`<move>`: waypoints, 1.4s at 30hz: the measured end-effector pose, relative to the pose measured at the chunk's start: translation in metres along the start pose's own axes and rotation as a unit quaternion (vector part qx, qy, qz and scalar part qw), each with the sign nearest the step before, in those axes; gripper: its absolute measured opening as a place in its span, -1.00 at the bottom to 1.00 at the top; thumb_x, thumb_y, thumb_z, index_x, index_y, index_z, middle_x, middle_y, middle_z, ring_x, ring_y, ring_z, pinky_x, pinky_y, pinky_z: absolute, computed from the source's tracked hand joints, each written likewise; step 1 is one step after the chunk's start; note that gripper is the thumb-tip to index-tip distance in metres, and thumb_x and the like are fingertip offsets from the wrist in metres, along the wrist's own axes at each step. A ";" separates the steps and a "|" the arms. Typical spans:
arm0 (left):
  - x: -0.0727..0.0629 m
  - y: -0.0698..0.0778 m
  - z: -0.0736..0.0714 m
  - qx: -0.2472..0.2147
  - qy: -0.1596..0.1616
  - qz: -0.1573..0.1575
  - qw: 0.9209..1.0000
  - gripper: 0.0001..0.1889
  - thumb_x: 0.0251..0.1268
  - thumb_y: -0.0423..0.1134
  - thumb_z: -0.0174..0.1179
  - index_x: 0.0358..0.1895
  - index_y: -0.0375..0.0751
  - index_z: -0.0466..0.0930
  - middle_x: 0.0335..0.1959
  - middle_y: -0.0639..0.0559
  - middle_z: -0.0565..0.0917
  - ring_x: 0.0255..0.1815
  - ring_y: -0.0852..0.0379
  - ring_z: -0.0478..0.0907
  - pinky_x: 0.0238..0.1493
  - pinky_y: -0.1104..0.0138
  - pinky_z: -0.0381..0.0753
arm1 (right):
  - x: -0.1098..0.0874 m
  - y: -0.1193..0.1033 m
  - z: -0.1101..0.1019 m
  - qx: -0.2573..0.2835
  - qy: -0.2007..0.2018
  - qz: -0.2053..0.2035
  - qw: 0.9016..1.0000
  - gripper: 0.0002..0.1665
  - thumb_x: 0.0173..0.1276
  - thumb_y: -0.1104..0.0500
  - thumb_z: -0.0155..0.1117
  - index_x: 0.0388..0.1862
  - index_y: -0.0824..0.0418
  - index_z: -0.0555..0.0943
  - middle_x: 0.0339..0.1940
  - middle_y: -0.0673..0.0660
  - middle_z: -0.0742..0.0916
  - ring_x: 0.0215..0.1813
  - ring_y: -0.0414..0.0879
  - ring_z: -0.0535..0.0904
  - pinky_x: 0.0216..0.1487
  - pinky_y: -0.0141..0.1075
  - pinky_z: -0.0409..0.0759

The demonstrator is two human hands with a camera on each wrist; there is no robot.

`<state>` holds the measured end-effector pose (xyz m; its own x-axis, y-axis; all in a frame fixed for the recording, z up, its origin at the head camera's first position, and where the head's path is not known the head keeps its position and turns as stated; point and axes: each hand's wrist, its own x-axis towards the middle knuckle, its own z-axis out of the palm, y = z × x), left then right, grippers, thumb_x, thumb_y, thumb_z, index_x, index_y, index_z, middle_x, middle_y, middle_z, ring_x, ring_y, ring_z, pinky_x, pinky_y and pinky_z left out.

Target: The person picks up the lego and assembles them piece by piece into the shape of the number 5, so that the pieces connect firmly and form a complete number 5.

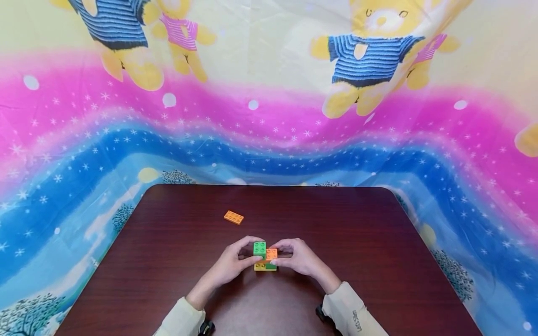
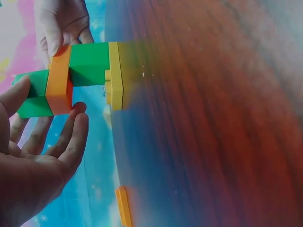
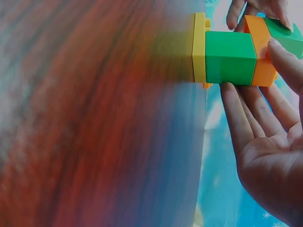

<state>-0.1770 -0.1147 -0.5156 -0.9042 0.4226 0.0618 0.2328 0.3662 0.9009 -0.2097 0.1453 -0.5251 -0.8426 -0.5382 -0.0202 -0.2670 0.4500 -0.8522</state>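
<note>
A small tower of building blocks stands on the table between the two hands. At its base is a yellow studded plate (image 2: pixel 116 75), with a lower green block (image 3: pixel 229 56) on the plate's right part. An orange brick (image 1: pixel 272 253) lies across that block and juts out to the left, where an upper green block (image 1: pixel 259 247) sits on it. My left hand (image 1: pixel 229 262) holds the upper green block between thumb and fingers. From the other side my right hand (image 1: pixel 300 257) grips the orange brick, its thumb on the near face and its fingers behind.
A loose orange studded plate (image 1: pixel 233 217) lies farther back on the dark wooden table (image 1: pixel 336 224), left of the tower. Behind the table hangs a colourful cloth (image 1: pixel 269 116) with printed bears.
</note>
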 end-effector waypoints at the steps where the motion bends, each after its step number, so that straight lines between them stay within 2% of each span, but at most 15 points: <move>1: 0.000 -0.001 -0.001 0.001 -0.005 0.005 1.000 -0.55 0.40 -0.19 0.37 0.28 0.27 0.54 0.09 0.17 0.71 0.07 0.12 0.67 0.16 0.17 0.67 | 0.000 0.000 0.000 -0.001 0.000 0.000 1.000 -0.61 0.30 0.04 0.55 0.10 0.03 0.75 0.05 0.03 0.80 0.12 -0.04 0.73 0.22 -0.01 0.68; 6: -0.001 -0.007 -0.011 0.026 -0.016 0.024 0.999 -0.39 0.31 -0.41 0.40 0.37 0.15 0.49 0.22 0.06 0.66 0.17 0.03 0.68 0.22 0.03 0.67 | 0.001 0.000 0.000 0.002 0.000 0.002 1.000 -0.59 0.27 0.06 0.58 0.09 0.05 0.75 0.03 0.04 0.80 0.09 -0.04 0.74 0.18 -0.04 0.70; 11: 0.007 -0.014 -0.027 0.051 0.031 0.018 0.998 -0.39 0.33 -0.43 0.37 0.41 0.05 0.49 0.35 -0.12 0.60 0.22 -0.16 0.65 0.23 -0.05 0.65 | 0.002 0.002 -0.003 0.017 0.004 0.015 1.000 -0.57 0.25 0.06 0.60 0.10 0.06 0.75 0.02 0.06 0.80 0.07 -0.04 0.74 0.10 -0.14 0.74; 14: 0.019 -0.019 -0.039 0.055 0.059 0.010 0.997 -0.41 0.34 -0.42 0.37 0.40 0.01 0.51 0.35 -0.19 0.59 0.24 -0.21 0.62 0.26 -0.09 0.62 | 0.003 0.003 -0.003 0.024 0.004 0.016 1.000 -0.56 0.24 0.06 0.60 0.10 0.08 0.75 0.02 0.07 0.80 0.06 -0.04 0.74 0.07 -0.17 0.75; 20: 0.053 -0.033 -0.064 0.090 0.107 0.005 0.990 -0.43 0.33 -0.43 0.37 0.40 -0.15 0.50 0.31 -0.28 0.59 0.27 -0.27 0.58 0.30 -0.12 0.57 | 0.001 0.006 -0.005 0.002 0.005 0.015 1.000 -0.57 0.27 0.04 0.58 0.11 0.06 0.74 0.03 0.04 0.79 0.09 -0.04 0.72 0.13 -0.10 0.72; 24: 0.068 -0.041 -0.080 0.101 0.127 -0.018 0.987 -0.42 0.36 -0.44 0.34 0.42 -0.19 0.47 0.37 -0.29 0.54 0.37 -0.31 0.49 0.36 -0.16 0.49 | 0.001 0.006 -0.004 0.009 0.002 0.017 1.000 -0.57 0.27 0.05 0.58 0.11 0.07 0.74 0.02 0.04 0.79 0.08 -0.05 0.72 0.11 -0.12 0.72; 29: 0.079 -0.052 -0.096 0.131 0.118 -0.066 0.982 -0.37 0.38 -0.38 0.35 0.49 -0.14 0.40 0.47 -0.24 0.43 0.50 -0.31 0.33 0.44 -0.21 0.38 | 0.002 0.004 -0.004 0.015 -0.003 0.018 1.000 -0.57 0.26 0.07 0.59 0.10 0.09 0.75 0.02 0.05 0.79 0.07 -0.05 0.73 0.08 -0.18 0.74; 34: 0.086 -0.066 -0.106 0.118 0.088 -0.106 0.983 -0.27 0.37 -0.35 0.37 0.56 -0.16 0.29 0.57 -0.26 0.31 0.57 -0.31 0.21 0.51 -0.22 0.28 | 0.002 0.003 -0.004 0.019 -0.002 0.018 1.000 -0.57 0.25 0.08 0.59 0.10 0.10 0.75 0.02 0.07 0.79 0.06 -0.04 0.73 0.07 -0.17 0.75; 39: 0.088 -0.077 -0.107 0.097 0.072 -0.130 0.984 -0.28 0.38 -0.39 0.34 0.57 -0.21 0.27 0.54 -0.28 0.36 0.54 -0.28 0.27 0.50 -0.16 0.34 | 0.001 0.003 -0.003 0.024 -0.006 0.018 1.000 -0.56 0.25 0.08 0.59 0.10 0.11 0.75 0.02 0.07 0.79 0.06 -0.04 0.74 0.07 -0.17 0.75; 42: 0.088 -0.078 -0.105 0.094 0.069 -0.128 0.985 -0.33 0.39 -0.42 0.32 0.53 -0.25 0.32 0.47 -0.29 0.44 0.48 -0.28 0.34 0.45 -0.14 0.40 | 0.001 0.002 -0.002 0.032 -0.008 0.020 0.999 -0.57 0.25 0.09 0.60 0.09 0.11 0.75 0.01 0.07 0.80 0.04 -0.06 0.75 0.05 -0.20 0.76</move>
<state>-0.3125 -0.1929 -0.5351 -0.9789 0.1843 -0.0882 0.0408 0.5992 0.7996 -0.2120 0.1476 -0.5258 -0.8445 -0.5317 -0.0637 -0.2018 0.4260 -0.8819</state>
